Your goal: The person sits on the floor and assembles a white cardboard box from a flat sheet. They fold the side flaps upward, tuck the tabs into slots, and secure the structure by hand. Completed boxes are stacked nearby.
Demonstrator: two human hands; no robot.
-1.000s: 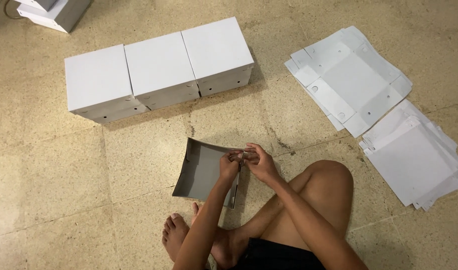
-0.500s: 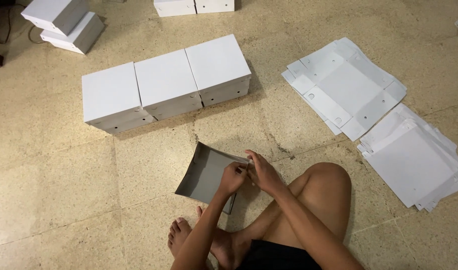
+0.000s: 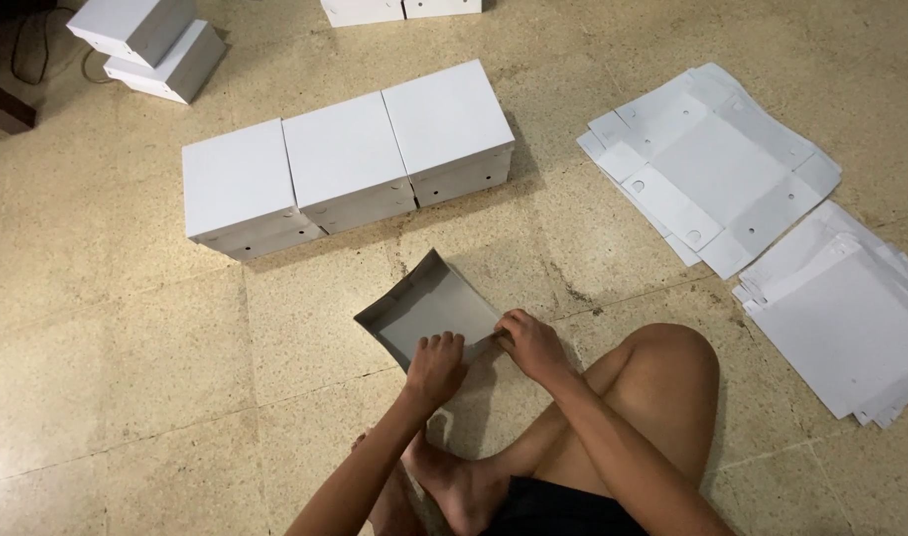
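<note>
A half-folded grey-white cardboard tray (image 3: 422,303) lies on the tiled floor in front of my crossed legs, two of its walls standing. My left hand (image 3: 436,367) presses down on its near edge with the fingers curled over the card. My right hand (image 3: 531,345) grips the near right corner of the same tray, fingers closed on a flap. Both hands touch the card and sit close together.
Three closed white boxes (image 3: 347,164) stand in a row beyond the tray. Flat white box blanks (image 3: 717,164) lie at the right, with another stack (image 3: 846,323) nearer. Two stacked boxes (image 3: 148,45) sit at the far left, more boxes (image 3: 399,10) at the top.
The tray has dropped from a tilted, lifted pose to lie flatter on the floor. Both hands went down with it and now press its near edge. The view has shifted upward.
</note>
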